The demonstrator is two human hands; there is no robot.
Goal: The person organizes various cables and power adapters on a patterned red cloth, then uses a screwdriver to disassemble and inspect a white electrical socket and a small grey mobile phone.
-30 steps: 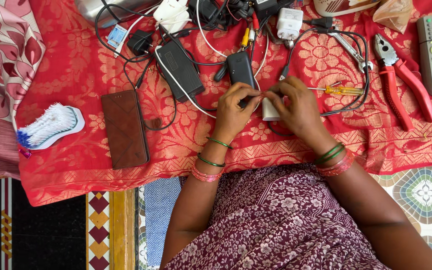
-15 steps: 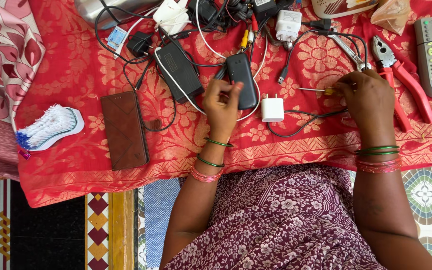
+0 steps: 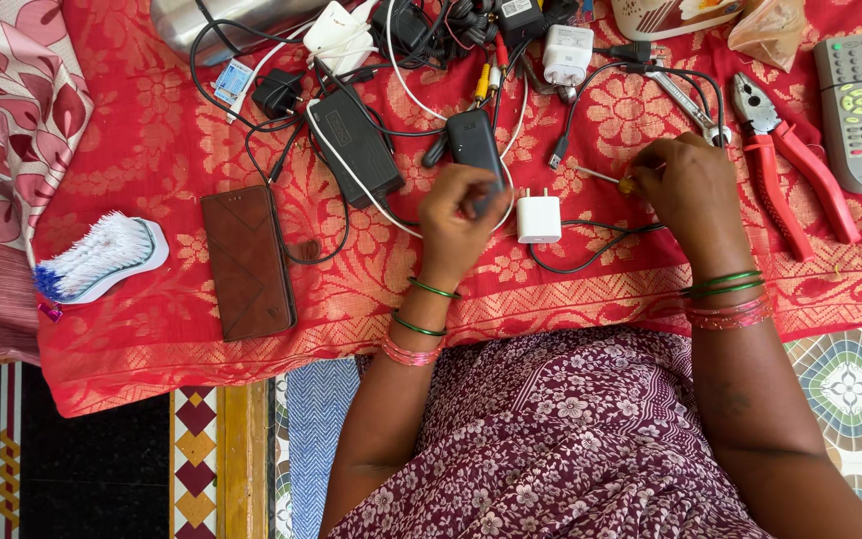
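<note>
Seen from above, a red patterned cloth [image 3: 152,150] carries chargers, cables and hand tools. The left hand [image 3: 461,215] now rests on the lower end of a small black phone [image 3: 473,145], fingers curled and pressed together over it; whether they grip it or only steady it cannot be told. The right hand [image 3: 695,185] has moved away to the right since a second ago, when both hands met over the white plug adapter [image 3: 538,217]. That adapter now lies free on the cloth between the two hands, pins pointing away from the person, touched by neither. The right fingers are closed in a pinch on a thin screwdriver with a yellow handle [image 3: 619,182], its metal tip pointing left. This suggests the work has passed from handling the adapter to taking up a tool. Red-handled pliers [image 3: 785,160] and a grey remote control [image 3: 855,105] lie just right of the right hand; a brown wallet case [image 3: 248,262] and a white scrubbing brush [image 3: 102,258] lie well to the left.
</note>
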